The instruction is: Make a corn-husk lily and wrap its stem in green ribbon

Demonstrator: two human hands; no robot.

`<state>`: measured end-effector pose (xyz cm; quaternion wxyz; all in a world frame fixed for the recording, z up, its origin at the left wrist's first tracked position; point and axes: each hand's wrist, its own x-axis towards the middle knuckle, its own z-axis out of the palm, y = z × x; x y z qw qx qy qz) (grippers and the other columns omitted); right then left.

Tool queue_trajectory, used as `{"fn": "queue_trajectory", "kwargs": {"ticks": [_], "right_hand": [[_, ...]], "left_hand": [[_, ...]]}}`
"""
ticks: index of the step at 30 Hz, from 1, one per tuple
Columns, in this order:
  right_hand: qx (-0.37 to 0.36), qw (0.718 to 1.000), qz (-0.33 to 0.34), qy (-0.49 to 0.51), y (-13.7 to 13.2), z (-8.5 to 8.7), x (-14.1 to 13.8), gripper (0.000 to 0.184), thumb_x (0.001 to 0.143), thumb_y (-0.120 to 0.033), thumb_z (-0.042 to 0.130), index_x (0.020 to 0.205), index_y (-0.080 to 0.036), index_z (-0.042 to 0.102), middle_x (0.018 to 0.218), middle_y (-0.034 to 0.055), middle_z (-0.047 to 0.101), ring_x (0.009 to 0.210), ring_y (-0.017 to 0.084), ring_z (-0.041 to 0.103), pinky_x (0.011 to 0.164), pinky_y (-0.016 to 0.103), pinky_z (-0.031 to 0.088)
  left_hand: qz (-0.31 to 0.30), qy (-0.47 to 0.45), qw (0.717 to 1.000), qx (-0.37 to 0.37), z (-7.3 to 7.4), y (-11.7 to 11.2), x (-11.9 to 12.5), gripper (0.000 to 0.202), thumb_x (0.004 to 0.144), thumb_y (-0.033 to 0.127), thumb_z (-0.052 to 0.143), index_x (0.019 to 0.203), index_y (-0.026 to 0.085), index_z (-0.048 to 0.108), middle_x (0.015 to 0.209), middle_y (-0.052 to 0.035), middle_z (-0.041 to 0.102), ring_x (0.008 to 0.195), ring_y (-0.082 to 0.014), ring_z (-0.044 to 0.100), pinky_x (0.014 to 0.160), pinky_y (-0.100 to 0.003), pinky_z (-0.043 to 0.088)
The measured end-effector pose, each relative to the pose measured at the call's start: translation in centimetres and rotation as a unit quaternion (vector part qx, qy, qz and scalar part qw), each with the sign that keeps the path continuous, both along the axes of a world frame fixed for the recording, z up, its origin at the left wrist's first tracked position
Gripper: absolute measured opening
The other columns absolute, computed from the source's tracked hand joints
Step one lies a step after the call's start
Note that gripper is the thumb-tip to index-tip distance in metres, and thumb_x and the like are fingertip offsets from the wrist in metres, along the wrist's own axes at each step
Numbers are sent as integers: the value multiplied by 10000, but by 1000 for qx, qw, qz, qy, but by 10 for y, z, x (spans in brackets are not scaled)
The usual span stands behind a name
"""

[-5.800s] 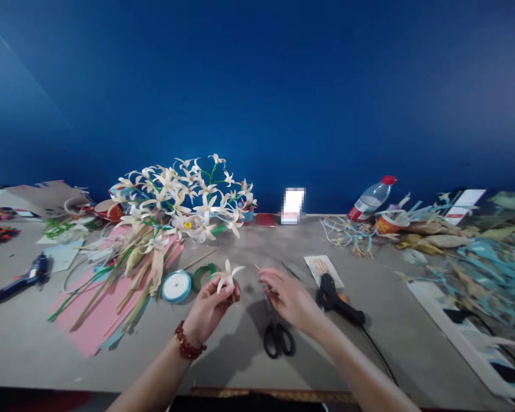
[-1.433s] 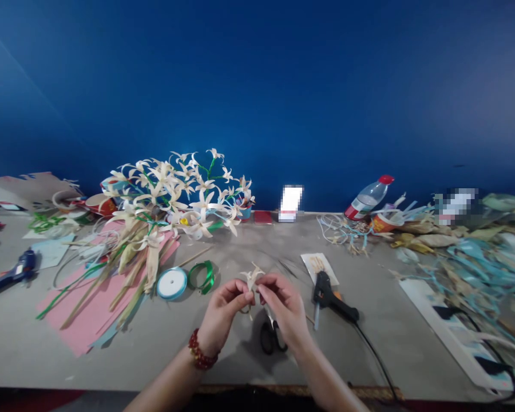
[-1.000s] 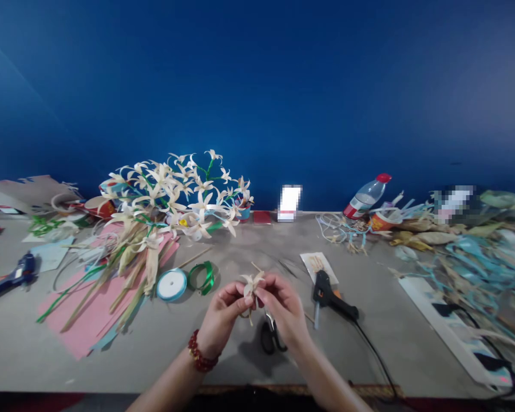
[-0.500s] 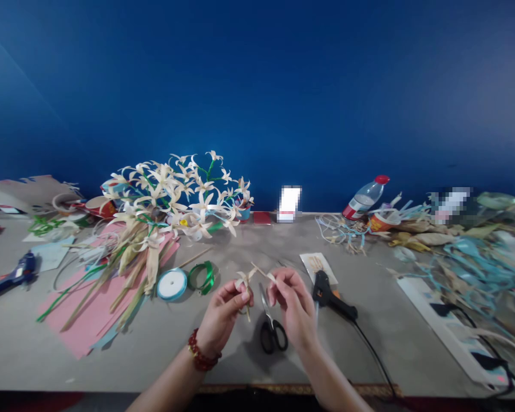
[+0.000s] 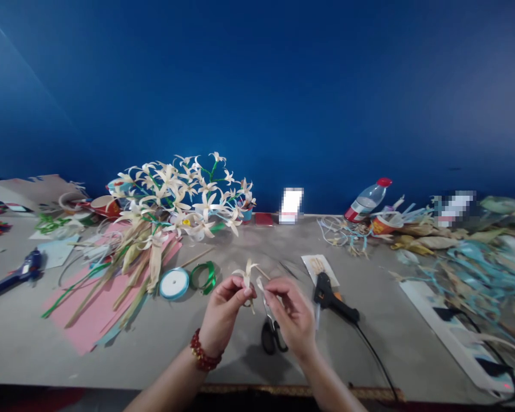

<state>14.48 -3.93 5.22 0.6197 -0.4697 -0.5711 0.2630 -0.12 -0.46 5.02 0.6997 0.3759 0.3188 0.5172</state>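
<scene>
Between thumb and fingers, my left hand (image 5: 226,306) pinches a small cream husk flower (image 5: 246,273), its petals pointing up and a short stem end showing below. Close by on the right, my right hand (image 5: 290,306) is closed on a pale petal strip (image 5: 260,283) that sticks out from the fingertips. The two hands are a small gap apart above the table. Black-handled scissors (image 5: 268,337) lie beneath them, partly covered by my right hand. A thin stick (image 5: 264,273) lies just behind the fingers.
At the back left stands a bunch of cream flowers (image 5: 206,206). A ribbon spool (image 5: 174,284) and green ribbon roll (image 5: 203,278) lie left of my hands. To the right are a black glue gun (image 5: 332,300) with its cord, a power strip (image 5: 455,337) and a tilted bottle (image 5: 368,199).
My right hand has come slightly nearer to the left, bringing the petal strip beside the flower. The flower now stands more upright. The whole view has shifted a little.
</scene>
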Motion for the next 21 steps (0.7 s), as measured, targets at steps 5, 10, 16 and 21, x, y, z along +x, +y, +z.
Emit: {"fn": "queue_trajectory", "kwargs": {"ticks": [5, 10, 16, 21], "right_hand": [[57, 994, -24, -86, 0, 2, -2, 158, 863, -108, 614, 912, -247, 669, 829, 33, 676, 779, 188, 649, 721, 304, 522], [87, 983, -33, -157, 0, 3, -3, 198, 849, -89, 618, 942, -252, 680, 846, 49, 694, 797, 206, 674, 720, 322, 546], [86, 972, -32, -218, -1, 3, -2, 193, 857, -96, 604, 976, -239, 656, 869, 70, 694, 767, 202, 676, 703, 328, 563], [95, 957, -51, -270, -2, 2, 0, 165, 872, -103, 585, 958, -235, 635, 881, 80, 692, 770, 196, 679, 698, 313, 566]], "left_hand": [[-7, -18, 1000, -18, -5, 0, 3, 163, 722, 261, 805, 748, 173, 671, 734, -3, 640, 697, -117, 535, 684, -247, 431], [-2, -38, 998, -48, -7, 0, 3, 190, 688, 262, 831, 748, 160, 682, 724, 8, 618, 668, -99, 521, 663, -229, 427], [-6, -38, 998, -44, -8, 1, 2, 151, 711, 239, 818, 760, 163, 699, 739, 9, 633, 700, -99, 529, 709, -228, 430], [-15, -46, 998, -38, -9, 2, 1, 124, 727, 226, 807, 744, 162, 702, 738, 8, 638, 714, -102, 539, 721, -225, 434]]}}
